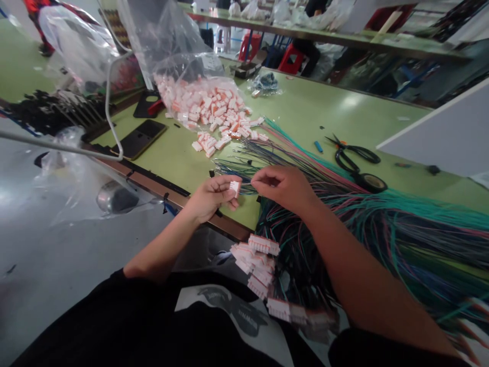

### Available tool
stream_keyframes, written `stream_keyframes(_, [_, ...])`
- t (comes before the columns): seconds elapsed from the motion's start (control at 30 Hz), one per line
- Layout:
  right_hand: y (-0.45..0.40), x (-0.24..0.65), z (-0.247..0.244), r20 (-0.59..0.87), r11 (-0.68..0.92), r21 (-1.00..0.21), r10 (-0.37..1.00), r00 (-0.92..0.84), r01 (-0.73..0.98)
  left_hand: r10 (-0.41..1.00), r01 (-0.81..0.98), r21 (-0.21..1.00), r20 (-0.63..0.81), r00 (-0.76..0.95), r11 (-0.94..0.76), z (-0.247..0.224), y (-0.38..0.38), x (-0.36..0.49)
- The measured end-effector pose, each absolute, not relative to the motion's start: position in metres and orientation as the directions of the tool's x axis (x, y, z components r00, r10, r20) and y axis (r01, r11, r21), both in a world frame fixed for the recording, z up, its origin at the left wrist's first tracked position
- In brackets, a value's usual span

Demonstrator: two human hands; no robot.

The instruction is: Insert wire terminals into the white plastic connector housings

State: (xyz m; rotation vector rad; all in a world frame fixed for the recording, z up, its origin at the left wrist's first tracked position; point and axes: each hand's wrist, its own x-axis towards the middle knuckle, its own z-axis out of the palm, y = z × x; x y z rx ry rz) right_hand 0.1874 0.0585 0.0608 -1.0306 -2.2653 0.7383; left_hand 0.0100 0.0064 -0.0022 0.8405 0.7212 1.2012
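Note:
Between thumb and fingers, my left hand (pixel 216 195) holds a small white-and-orange connector housing (pixel 235 189) over the front edge of the table. My right hand (pixel 284 186) is closed in a pinch just to its right, on a thin wire (pixel 247 184) that points toward the housing. Whether the wire's tip touches the housing I cannot tell. Loose wires in green, pink and dark colours (pixel 301 153) run behind and under my right hand. Wired connectors (pixel 263 244) hang over the table edge near my lap.
Loose connector housings (pixel 225 109) spill from a clear plastic bag (pixel 171 41) at the back. A phone (pixel 140 138) lies at left, near a white metal rod (pixel 109 97). Black-handled scissors (pixel 353 151) and a roll of black tape (pixel 372 182) sit on the right.

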Motion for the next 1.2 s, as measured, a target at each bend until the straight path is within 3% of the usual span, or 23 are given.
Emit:
stream_keyframes(0.33, [0.05,0.177,0.06,0.323,0.623,-0.441,0.782,-0.533,0.646,0.975,-0.534,0.835,-0.017,0.221,0.136,-0.002,0.006,0.01])
stream_keyframes(0.6, [0.043,0.166,0.046,0.34,0.594,-0.369,0.802,-0.491,0.715,0.985,-0.461,0.88,-0.038,0.168,0.113,-0.001,0.005,0.014])
stream_keyframes(0.8, [0.051,0.173,0.05,0.272,0.593,-0.579,0.787,-0.553,0.559,0.986,-0.454,0.884,-0.048,0.158,0.116,-0.003,0.006,0.013])
stream_keyframes(1.03, [0.043,0.166,0.046,0.279,0.574,-0.561,0.809,-0.517,0.596,0.988,-0.438,0.895,-0.02,0.154,0.087,-0.004,0.005,0.013])
stream_keyframes(1.2, [0.065,0.186,0.058,0.129,0.483,-0.712,0.803,-0.581,0.51,0.987,-0.443,0.891,-0.033,0.16,0.102,-0.001,0.0,0.014])
